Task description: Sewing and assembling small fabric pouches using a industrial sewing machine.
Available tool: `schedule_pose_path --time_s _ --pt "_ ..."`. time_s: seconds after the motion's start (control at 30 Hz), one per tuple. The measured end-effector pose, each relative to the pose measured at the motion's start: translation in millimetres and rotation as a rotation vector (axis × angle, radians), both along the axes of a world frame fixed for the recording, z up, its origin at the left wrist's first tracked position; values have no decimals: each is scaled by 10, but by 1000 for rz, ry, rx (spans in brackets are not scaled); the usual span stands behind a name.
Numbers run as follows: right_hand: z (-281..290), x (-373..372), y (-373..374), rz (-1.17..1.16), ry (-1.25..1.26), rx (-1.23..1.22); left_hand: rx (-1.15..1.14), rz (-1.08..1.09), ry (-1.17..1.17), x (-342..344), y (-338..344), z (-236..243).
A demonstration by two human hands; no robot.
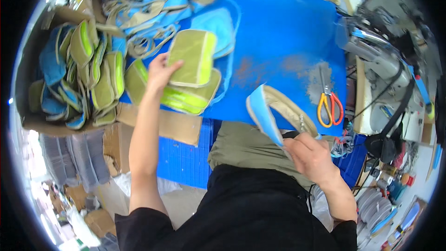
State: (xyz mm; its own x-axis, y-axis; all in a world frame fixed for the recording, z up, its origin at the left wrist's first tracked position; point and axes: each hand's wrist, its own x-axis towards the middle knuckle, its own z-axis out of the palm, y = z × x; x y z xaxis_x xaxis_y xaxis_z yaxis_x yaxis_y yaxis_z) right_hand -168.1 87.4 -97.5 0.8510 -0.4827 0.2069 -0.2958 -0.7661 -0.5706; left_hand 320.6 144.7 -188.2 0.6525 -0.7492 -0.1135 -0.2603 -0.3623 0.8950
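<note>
My left hand (159,71) reaches out and rests on the edge of an olive and lime-yellow fabric pouch (192,57), the top one of a small stack (188,96) on the blue table (278,32). My right hand (312,156) holds a blue pouch with beige trim (274,114), its mouth spread apart, just above my lap at the table's near edge. Both hands are far apart from each other.
A cardboard box (35,88) at the left is packed with several upright pouches. A heap of blue and beige pouches (158,4) lies at the back. Orange and red scissors (329,104) lie on the table's right. A sewing machine (385,60) stands at the right.
</note>
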Motion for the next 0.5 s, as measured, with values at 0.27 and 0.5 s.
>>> schedule_pose_path --time_s 0.27,0.5 --pt "154 -129 -99 201 -20 -82 -300 -371 -300 -1254 -204 1334" --pt "598 83 -157 -74 -321 -361 -227 -1076 -411 -2378 -310 1831"
